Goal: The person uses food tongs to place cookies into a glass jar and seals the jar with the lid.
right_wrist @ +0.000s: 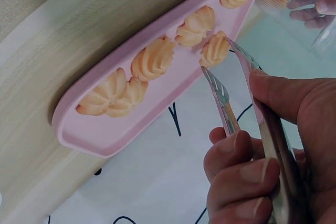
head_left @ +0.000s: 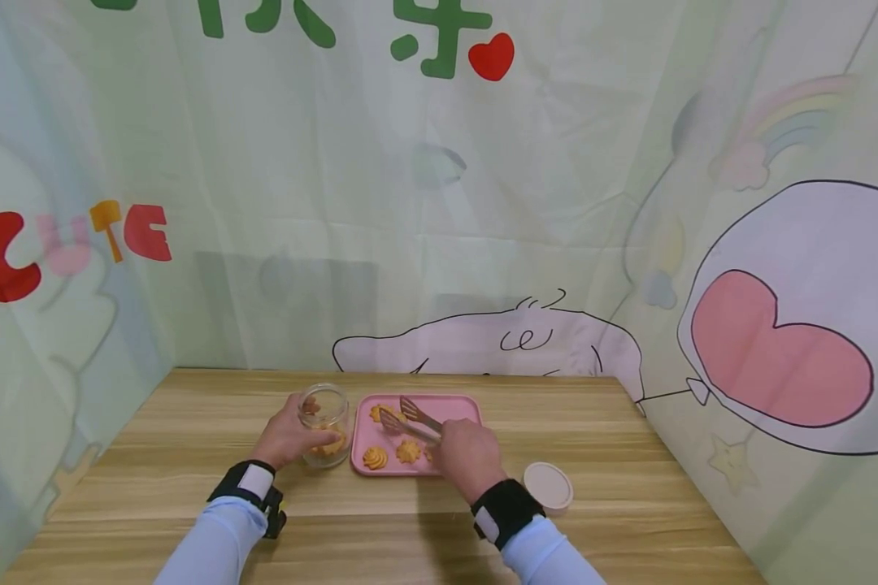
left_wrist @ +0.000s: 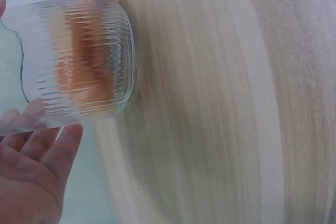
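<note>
My left hand (head_left: 289,436) grips a clear ribbed glass jar (head_left: 327,457) from its left side, beside the pink tray (head_left: 470,405). Some piped cookies (left_wrist: 84,85) lie in the bottom of the jar, and no lid covers it. My right hand (head_left: 471,459) holds metal tongs (head_left: 419,417) with slotted ends over the tray. In the right wrist view the tongs' tips stand at either side of one swirled cookie (right_wrist: 215,49); whether they squeeze it I cannot tell. Several more golden cookies (right_wrist: 153,60) lie spread over the tray.
A round white lid (head_left: 549,486) lies on the wooden table (head_left: 629,520), right of the tray and near my right wrist. Behind the table hangs a printed cloth (head_left: 278,309) with cartoon drawings and letters.
</note>
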Available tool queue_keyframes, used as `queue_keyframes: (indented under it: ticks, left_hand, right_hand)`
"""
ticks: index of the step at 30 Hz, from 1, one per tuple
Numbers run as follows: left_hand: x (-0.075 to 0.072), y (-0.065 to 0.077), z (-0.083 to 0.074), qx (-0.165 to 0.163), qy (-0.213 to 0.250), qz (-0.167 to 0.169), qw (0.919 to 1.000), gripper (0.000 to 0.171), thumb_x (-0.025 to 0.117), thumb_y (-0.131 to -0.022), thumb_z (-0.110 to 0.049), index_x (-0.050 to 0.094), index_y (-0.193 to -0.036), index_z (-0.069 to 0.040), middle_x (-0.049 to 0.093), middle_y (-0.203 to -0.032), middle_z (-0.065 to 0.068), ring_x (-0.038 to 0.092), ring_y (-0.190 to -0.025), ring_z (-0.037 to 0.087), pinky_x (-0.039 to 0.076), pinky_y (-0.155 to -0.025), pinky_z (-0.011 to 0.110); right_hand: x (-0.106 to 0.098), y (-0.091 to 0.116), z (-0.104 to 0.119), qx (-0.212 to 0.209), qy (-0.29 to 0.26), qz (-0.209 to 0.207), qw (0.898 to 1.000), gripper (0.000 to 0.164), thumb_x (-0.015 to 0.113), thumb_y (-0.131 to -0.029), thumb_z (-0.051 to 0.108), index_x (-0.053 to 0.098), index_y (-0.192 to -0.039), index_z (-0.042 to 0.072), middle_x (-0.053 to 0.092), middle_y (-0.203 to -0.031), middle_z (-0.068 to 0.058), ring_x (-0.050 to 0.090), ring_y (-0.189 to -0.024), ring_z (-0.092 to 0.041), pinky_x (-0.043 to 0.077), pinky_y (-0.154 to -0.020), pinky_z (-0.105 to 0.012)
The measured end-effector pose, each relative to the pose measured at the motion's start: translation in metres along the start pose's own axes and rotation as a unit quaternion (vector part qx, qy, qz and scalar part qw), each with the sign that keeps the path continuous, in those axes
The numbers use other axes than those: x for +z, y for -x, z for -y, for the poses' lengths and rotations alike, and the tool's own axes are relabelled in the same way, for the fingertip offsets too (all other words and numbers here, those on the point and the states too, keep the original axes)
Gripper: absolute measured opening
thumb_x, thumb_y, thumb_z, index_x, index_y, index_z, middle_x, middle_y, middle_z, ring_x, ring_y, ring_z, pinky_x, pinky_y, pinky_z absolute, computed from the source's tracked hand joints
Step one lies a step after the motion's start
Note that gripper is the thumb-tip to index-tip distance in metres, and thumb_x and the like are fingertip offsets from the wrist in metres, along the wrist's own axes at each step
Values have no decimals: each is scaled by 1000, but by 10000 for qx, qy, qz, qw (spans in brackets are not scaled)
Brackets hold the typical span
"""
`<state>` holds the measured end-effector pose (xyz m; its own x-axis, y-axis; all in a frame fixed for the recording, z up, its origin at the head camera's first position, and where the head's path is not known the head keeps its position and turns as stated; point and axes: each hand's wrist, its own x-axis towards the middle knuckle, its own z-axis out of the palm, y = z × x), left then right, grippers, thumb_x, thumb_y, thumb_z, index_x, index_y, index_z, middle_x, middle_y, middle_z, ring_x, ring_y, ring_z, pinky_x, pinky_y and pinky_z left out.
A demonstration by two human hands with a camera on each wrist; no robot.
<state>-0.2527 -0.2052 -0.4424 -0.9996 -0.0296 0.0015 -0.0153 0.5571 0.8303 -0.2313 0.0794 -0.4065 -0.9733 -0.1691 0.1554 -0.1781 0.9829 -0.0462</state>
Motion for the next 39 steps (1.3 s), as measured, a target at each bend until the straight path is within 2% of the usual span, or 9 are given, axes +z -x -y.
queue_keyframes:
  ticks: [5,15,22,30,39]
  left_hand:
    - [0,1,0,-9,-5,15,10000,90,87,-82,-26,33,-146,8,48,-146,34,48,-131,52,40,-108,65]
    - [0,-1,1,39,-60,25,10000,91,88,-82,-30,34,-144,8,48,-146,34,49,-130,52,41,-107,66]
    - [1,-2,2,23,-58,18,10000,89,88,-81,-29,35,-143,8,49,-145,34,49,-130,52,40,-107,66]
    - [0,-1,3,33,-34,13,10000,89,88,-81,-30,36,-143,8,50,-144,33,49,-130,51,41,-107,65]
    - [-1,1,1,78,17,19,10000,88,89,-81,-28,37,-142,8,51,-143,32,50,-130,50,42,-106,64]
  right_hand:
    - [-5,-1,0,-17,-121,-80,9999,38,79,-89,41,62,-74,11,51,-60,2,48,-53,-15,46,-49,-36]
    - [-25,0,0,-355,-210,-590,9974,38,82,-89,38,61,-74,10,50,-58,3,46,-48,-12,42,-43,-31]
    - [-41,1,5,-542,-409,-721,9951,32,79,-91,39,67,-82,11,49,-59,4,45,-50,-12,38,-43,-28]
    - [-57,5,19,-685,-472,-799,9933,32,77,-92,42,71,-90,10,49,-60,3,45,-51,-13,37,-43,-27]
    - [-65,8,35,-838,-517,-790,9920,33,75,-93,44,71,-92,11,44,-57,5,42,-50,-11,33,-42,-26]
